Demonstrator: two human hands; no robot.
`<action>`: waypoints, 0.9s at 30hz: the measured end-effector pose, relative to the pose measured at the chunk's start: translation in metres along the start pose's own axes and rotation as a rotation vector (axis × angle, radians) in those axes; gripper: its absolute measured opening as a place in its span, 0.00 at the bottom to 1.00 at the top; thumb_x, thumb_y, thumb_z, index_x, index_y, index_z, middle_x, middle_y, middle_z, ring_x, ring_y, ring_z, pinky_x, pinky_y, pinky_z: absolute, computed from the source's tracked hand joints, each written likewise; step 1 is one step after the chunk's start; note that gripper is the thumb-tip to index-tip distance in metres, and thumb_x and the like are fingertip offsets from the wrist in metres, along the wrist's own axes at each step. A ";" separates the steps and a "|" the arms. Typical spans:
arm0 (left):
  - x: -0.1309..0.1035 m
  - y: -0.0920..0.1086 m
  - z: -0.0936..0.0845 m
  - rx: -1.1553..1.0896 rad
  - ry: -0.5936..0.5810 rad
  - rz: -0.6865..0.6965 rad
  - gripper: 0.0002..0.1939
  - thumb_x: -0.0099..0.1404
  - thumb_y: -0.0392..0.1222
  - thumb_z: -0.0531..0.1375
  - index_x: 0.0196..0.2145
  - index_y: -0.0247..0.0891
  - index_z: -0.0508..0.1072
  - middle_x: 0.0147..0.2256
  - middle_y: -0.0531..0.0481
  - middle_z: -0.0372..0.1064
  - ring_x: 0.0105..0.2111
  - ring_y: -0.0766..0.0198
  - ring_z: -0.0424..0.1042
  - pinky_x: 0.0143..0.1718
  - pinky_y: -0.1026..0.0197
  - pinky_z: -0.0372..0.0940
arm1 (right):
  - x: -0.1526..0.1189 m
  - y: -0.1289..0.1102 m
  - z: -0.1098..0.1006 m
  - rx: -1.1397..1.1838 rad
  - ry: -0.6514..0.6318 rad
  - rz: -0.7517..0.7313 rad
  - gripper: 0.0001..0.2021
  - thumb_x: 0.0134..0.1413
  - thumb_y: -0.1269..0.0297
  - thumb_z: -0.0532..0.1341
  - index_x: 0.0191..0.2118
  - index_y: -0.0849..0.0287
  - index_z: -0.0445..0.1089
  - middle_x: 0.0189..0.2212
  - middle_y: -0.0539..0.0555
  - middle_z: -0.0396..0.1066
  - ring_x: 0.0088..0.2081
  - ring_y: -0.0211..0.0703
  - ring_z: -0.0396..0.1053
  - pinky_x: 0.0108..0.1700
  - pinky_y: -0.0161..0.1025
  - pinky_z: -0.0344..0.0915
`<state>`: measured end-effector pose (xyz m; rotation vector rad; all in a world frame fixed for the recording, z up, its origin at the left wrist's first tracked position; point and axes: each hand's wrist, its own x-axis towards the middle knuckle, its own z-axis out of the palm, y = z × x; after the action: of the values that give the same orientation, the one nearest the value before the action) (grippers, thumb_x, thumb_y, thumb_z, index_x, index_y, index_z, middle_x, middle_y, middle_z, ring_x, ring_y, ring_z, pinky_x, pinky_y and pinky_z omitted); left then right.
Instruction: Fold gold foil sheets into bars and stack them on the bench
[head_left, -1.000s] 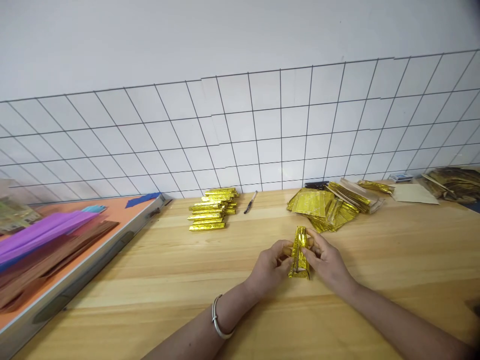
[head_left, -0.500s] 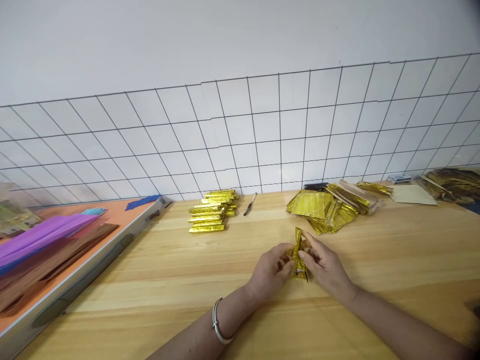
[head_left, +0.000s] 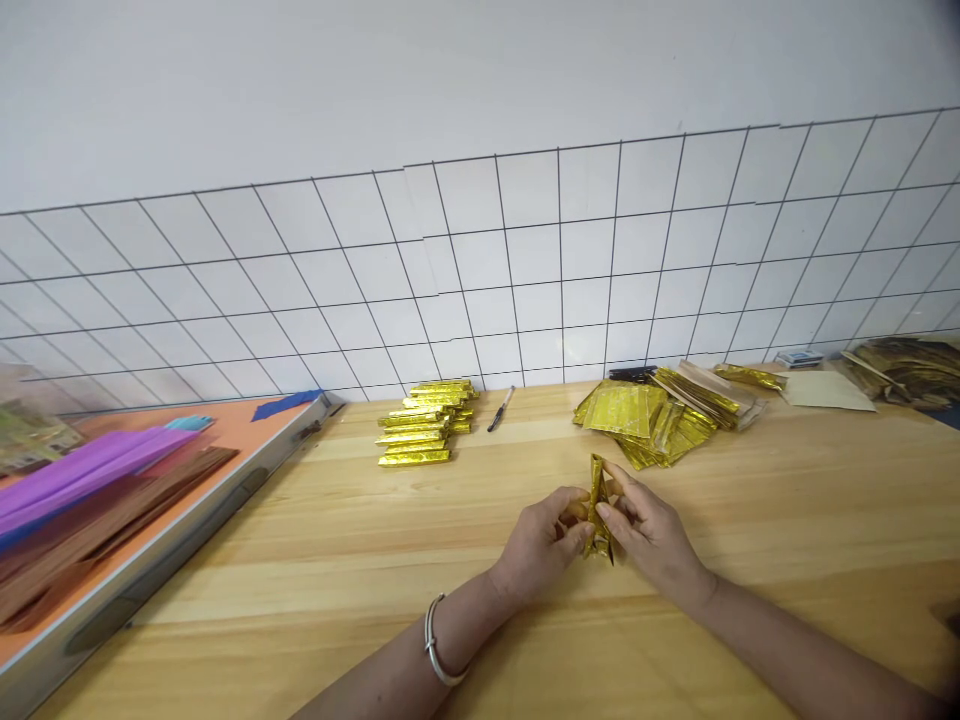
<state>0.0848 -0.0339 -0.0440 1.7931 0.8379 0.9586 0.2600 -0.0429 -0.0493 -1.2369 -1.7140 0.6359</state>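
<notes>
A shiny gold foil piece (head_left: pixel 598 510), partly folded, is held upright between both hands over the wooden table (head_left: pixel 360 560). My left hand (head_left: pixel 541 540) grips its left side between thumb and fingers. My right hand (head_left: pixel 649 525) pinches it from the right, with fingertips near its top and the thumb at its middle. Part of the piece is hidden by the fingers. A stack of narrow gold strips (head_left: pixel 420 425) lies to the back left of the hands. Behind the hands is a loose pile of flat gold sheets (head_left: pixel 649 415).
A pen (head_left: pixel 500 409) lies between the strips and the sheets. On the left, an orange-topped board (head_left: pixel 225 425) bears purple paper (head_left: pixel 97 475) and brown paper (head_left: pixel 112 530). Dark crumpled sheets (head_left: pixel 911 365) sit at the far right, near a pale sheet (head_left: pixel 829 391). A gridded wall stands behind.
The lower part of the gold piece has drawn in slightly and looks narrower between the fingers. Both hands stay nearly in place.
</notes>
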 end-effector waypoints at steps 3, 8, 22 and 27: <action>0.000 0.004 -0.002 0.080 0.005 -0.015 0.22 0.62 0.38 0.56 0.54 0.41 0.59 0.34 0.51 0.68 0.28 0.70 0.66 0.27 0.68 0.62 | 0.000 0.001 0.001 -0.011 0.002 -0.014 0.26 0.56 0.59 0.54 0.60 0.58 0.53 0.31 0.51 0.68 0.29 0.38 0.66 0.34 0.36 0.68; 0.001 0.010 -0.007 0.210 0.004 0.028 0.35 0.59 0.34 0.57 0.61 0.47 0.47 0.35 0.52 0.67 0.25 0.72 0.65 0.27 0.68 0.62 | -0.001 0.004 0.002 -0.059 0.030 -0.103 0.24 0.56 0.61 0.55 0.58 0.58 0.56 0.44 0.57 0.68 0.42 0.43 0.68 0.44 0.40 0.67; 0.001 0.020 -0.012 0.366 0.039 0.174 0.30 0.61 0.32 0.54 0.58 0.48 0.53 0.42 0.51 0.68 0.34 0.68 0.67 0.33 0.66 0.65 | -0.001 0.005 0.000 -0.047 -0.003 -0.146 0.23 0.56 0.60 0.55 0.57 0.59 0.56 0.45 0.56 0.69 0.41 0.43 0.69 0.44 0.39 0.68; 0.001 0.019 -0.012 0.411 0.039 0.202 0.29 0.62 0.33 0.53 0.58 0.47 0.52 0.41 0.51 0.68 0.35 0.67 0.67 0.34 0.65 0.66 | -0.001 0.006 0.000 -0.046 -0.007 -0.139 0.24 0.56 0.60 0.55 0.58 0.58 0.56 0.44 0.55 0.69 0.40 0.42 0.69 0.42 0.38 0.68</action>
<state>0.0770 -0.0349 -0.0228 2.2514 0.9426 1.0042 0.2624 -0.0418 -0.0546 -1.1364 -1.8110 0.5213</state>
